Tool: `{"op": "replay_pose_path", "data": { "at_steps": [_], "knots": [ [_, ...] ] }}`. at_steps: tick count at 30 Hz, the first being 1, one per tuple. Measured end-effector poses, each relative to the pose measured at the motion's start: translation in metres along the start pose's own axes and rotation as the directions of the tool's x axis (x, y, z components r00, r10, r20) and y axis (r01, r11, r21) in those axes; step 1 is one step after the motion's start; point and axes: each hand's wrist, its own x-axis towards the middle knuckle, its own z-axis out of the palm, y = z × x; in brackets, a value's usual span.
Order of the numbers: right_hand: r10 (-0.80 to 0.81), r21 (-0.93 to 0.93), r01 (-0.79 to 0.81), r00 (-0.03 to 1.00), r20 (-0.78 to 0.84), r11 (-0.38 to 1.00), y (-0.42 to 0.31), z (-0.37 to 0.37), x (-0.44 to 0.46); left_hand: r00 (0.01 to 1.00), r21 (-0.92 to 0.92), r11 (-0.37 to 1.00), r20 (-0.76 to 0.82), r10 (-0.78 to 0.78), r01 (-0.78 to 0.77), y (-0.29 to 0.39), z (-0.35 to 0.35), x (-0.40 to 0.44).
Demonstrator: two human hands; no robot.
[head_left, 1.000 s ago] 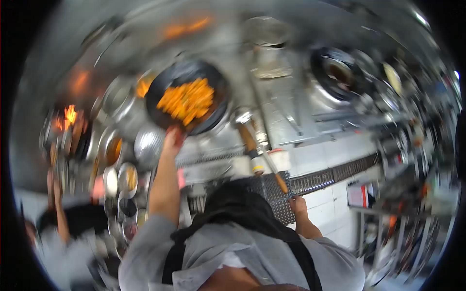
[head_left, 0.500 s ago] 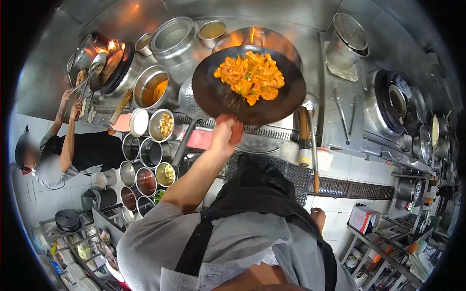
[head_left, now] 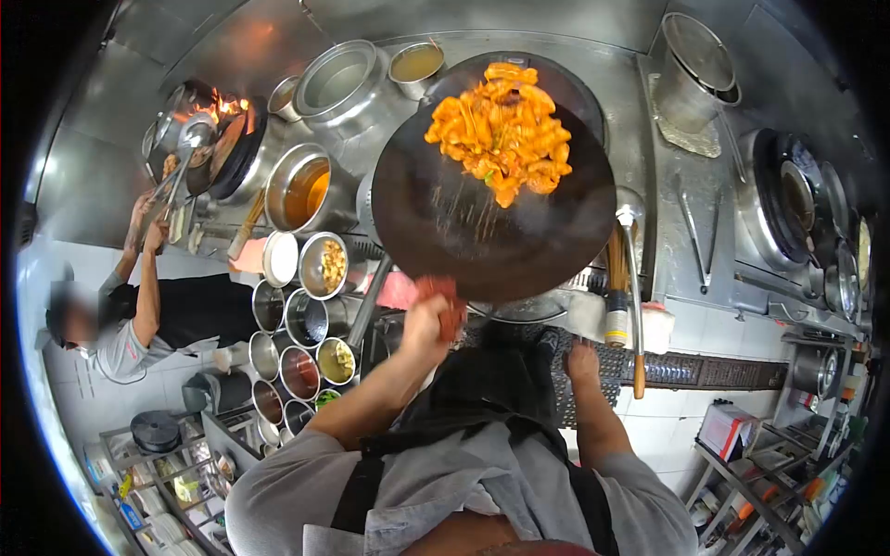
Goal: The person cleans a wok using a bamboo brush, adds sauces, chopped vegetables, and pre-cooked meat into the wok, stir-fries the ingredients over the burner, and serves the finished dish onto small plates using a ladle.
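My left hand (head_left: 428,326) grips the near edge of a large dark wok (head_left: 491,246) through a folded red cloth (head_left: 449,301). Orange-sauced food pieces (head_left: 505,134) lie toward the wok's far side, some perhaps off its surface. The wok is raised in front of the stove ring behind it. My right hand (head_left: 583,363) hangs low near my body, right of the apron; its fingers are hard to make out. Close to it are a ladle (head_left: 637,306) with a wooden end and a bamboo brush (head_left: 616,296), both at the stove's front edge.
Left of the wok are a pot of orange liquid (head_left: 297,195), a perforated skimmer and several ingredient containers (head_left: 298,371). A co-worker (head_left: 158,306) handles a flaming wok at far left. Tongs (head_left: 695,241), a strainer pot (head_left: 686,97) and another burner stand right.
The wok has come nearer and looks larger, and the food has shifted toward its far side. My right hand has moved forward, up from beside my body.
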Motion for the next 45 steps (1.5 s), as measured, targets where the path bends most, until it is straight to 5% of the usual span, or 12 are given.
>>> {"op": "replay_pose_path", "data": {
  "at_steps": [11,13,15,17,20,25,27,29,31,35,41,45],
  "knots": [
    [-0.073,-0.140,0.065,0.996,-0.058,0.988,0.019,0.078,0.037,0.962,0.021,0.999,0.272,0.023,-0.030,0.003,-0.013,0.150],
    [-0.223,-0.214,0.141,0.872,-0.436,0.967,0.036,0.111,0.048,0.977,-0.074,0.974,0.009,0.214,-0.213,-0.015,0.023,0.075],
    [-0.338,-0.320,0.157,0.680,-0.650,0.934,0.038,0.113,0.051,0.998,0.133,0.991,0.043,-0.035,0.029,-0.022,-0.004,0.026],
    [-0.190,-0.175,0.137,0.923,-0.335,0.975,0.043,0.119,0.052,0.990,-0.037,0.990,0.021,0.138,-0.138,0.004,0.019,0.023],
    [-0.242,-0.351,0.048,0.811,-0.533,0.935,0.042,0.117,0.055,0.997,0.037,0.996,-0.010,0.077,-0.077,0.041,0.047,0.067],
    [-0.030,0.247,0.001,0.993,0.115,0.969,0.013,-0.003,-0.025,0.985,0.041,0.997,0.159,0.063,-0.070,0.033,0.035,0.132],
    [-0.115,0.271,0.109,0.993,0.006,0.956,0.017,-0.040,-0.069,0.983,-0.047,0.993,0.145,0.110,-0.104,0.001,0.017,0.116],
    [0.004,0.430,0.287,0.828,-0.561,0.856,0.025,-0.074,-0.105,0.982,-0.082,0.980,0.043,0.186,-0.182,-0.029,0.001,0.061],
    [0.116,0.255,0.109,0.678,-0.726,0.961,0.039,-0.108,-0.113,0.987,0.018,0.998,0.148,-0.058,0.056,-0.034,-0.027,0.019],
    [0.155,0.220,-0.082,0.929,-0.337,0.972,0.072,-0.101,-0.091,0.970,-0.166,0.973,0.157,0.187,-0.161,0.043,0.029,0.047],
    [0.177,0.418,-0.019,0.922,-0.343,0.908,0.056,-0.134,-0.078,0.978,0.093,0.995,0.202,-0.054,0.036,0.036,0.019,0.135],
    [0.324,0.513,-0.047,0.824,-0.465,0.857,0.027,-0.140,-0.125,0.874,-0.214,0.974,0.457,0.166,-0.073,-0.054,-0.053,0.108]
  ]
}}
